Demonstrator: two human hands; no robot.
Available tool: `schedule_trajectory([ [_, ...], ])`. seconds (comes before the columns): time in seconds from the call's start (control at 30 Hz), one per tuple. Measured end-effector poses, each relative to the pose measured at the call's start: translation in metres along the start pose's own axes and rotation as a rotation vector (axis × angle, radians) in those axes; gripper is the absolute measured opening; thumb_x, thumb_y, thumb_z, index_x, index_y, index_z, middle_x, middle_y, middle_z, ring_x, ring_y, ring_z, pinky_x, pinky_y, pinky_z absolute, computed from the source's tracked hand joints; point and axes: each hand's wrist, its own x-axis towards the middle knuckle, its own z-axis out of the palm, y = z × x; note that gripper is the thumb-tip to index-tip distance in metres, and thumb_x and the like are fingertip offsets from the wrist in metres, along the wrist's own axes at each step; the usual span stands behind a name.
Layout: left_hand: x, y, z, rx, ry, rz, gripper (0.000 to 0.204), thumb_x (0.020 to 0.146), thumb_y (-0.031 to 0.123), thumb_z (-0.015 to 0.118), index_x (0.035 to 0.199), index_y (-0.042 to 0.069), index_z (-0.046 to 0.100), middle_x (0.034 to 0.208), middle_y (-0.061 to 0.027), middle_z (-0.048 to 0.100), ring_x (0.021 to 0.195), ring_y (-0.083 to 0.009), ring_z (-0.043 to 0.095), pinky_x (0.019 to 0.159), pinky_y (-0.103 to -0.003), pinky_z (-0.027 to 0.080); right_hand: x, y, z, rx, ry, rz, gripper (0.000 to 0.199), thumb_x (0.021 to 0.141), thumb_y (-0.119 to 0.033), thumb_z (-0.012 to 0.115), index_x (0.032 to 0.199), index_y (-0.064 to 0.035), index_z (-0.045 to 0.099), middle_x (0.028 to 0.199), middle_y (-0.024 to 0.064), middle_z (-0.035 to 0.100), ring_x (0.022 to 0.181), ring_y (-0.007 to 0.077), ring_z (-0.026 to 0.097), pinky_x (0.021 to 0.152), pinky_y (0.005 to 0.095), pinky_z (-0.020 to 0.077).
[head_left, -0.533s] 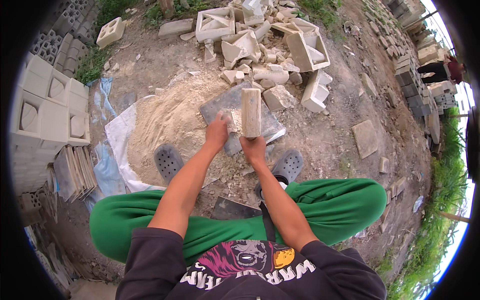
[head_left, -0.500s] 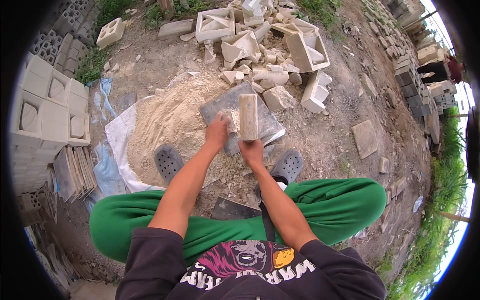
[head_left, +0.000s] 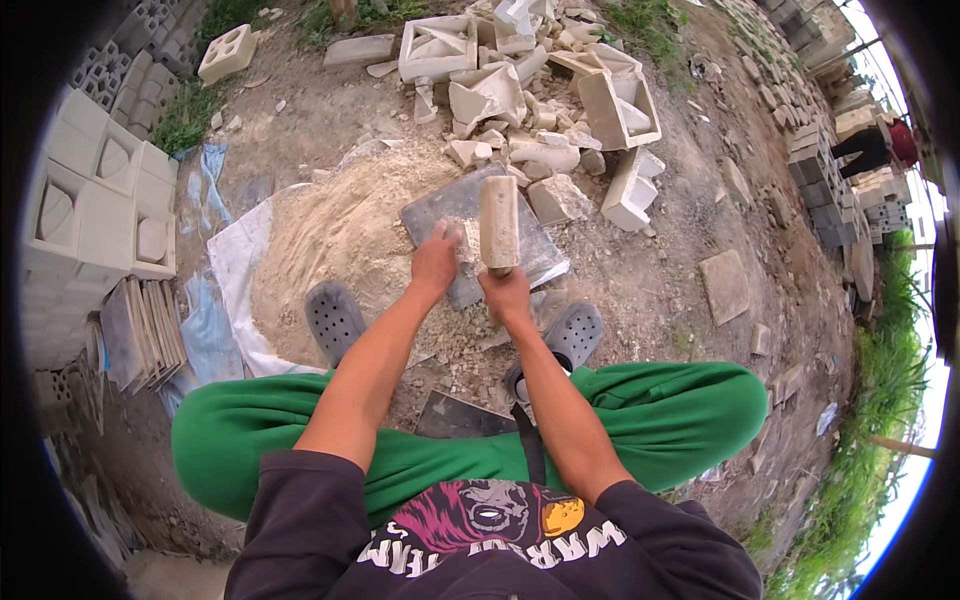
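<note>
Just above centre frame, the right hand (head_left: 507, 296) grips the lower end of a pale wooden mallet (head_left: 498, 224), whose long axis runs nearly straight up the frame, its head over the grey slab (head_left: 436, 208). The left hand (head_left: 435, 264) sits just left of the mallet, fingers curled down onto a small pale chunk (head_left: 462, 240) lying on the slab. The chunk is nearer the left hand, beside the mallet's left face. Sand pile (head_left: 320, 240) spreads left; broken concrete blocks (head_left: 545, 100) lie above.
</note>
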Motion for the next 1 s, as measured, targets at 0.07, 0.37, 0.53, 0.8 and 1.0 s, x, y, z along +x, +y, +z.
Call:
schedule_trajectory([
  [0.07, 0.000, -0.003, -0.001, 0.022, 0.000, -0.013, 0.045, 0.089, 0.006, 0.058, 0.132, 0.017, 0.063, 0.149, -0.0176, 0.049, 0.116, -0.0389, 0.063, 0.093, -0.048, 0.054, -0.005, 0.007, -0.002, -0.092, -0.214, 0.146, 0.033, 0.074, -0.024, 0.076, 0.084, 0.0068, 0.069, 0.068, 0.0134, 0.070, 0.057, 0.0198, 0.069, 0.056, 0.0363, 0.0541],
  [0.37, -0.005, 0.000, -0.014, 0.032, 0.039, 0.094, 0.039, 0.086, 0.014, 0.067, 0.124, 0.011, 0.061, 0.147, -0.0143, 0.051, 0.123, -0.0360, 0.057, 0.095, -0.048, 0.053, 0.008, -0.029, -0.013, -0.080, -0.093, 0.101, 0.037, 0.074, -0.026, 0.077, 0.092, 0.0055, 0.070, 0.071, 0.0136, 0.071, 0.058, 0.0211, 0.070, 0.058, 0.0367, 0.0554],
  [0.53, -0.004, -0.006, -0.004, 0.185, 0.109, 0.201, 0.046, 0.078, 0.021, 0.074, 0.121, 0.011, 0.061, 0.126, -0.0140, 0.061, 0.112, -0.0334, 0.060, 0.088, -0.048, 0.051, 0.004, 0.035, -0.001, -0.212, -0.110, 0.101, 0.036, 0.073, -0.026, 0.076, 0.093, 0.0046, 0.072, 0.070, 0.0136, 0.071, 0.058, 0.0219, 0.070, 0.058, 0.0356, 0.0556],
  [0.8, -0.032, -0.016, 0.001, 0.101, 0.151, 0.129, 0.038, 0.075, 0.020, 0.074, 0.110, 0.012, 0.063, 0.104, -0.0125, 0.061, 0.103, -0.0328, 0.062, 0.080, -0.047, 0.051, 0.016, -0.025, -0.018, -0.231, -0.129, 0.082, 0.030, 0.074, -0.023, 0.075, 0.087, 0.0038, 0.072, 0.065, 0.0122, 0.069, 0.055, 0.0201, 0.068, 0.055, 0.0347, 0.0544],
  [1.0, -0.031, -0.018, -0.003, 0.111, 0.163, 0.154, 0.025, 0.081, 0.016, 0.067, 0.106, 0.012, 0.065, 0.101, -0.0126, 0.062, 0.099, -0.0325, 0.063, 0.077, -0.046, 0.053, 0.011, -0.039, -0.022, -0.323, -0.267, 0.031, 0.041, 0.071, -0.029, 0.074, 0.089, 0.0087, 0.071, 0.082, 0.0280, 0.071, 0.085, 0.0406, 0.073, 0.075, 0.0460, 0.0554],
])
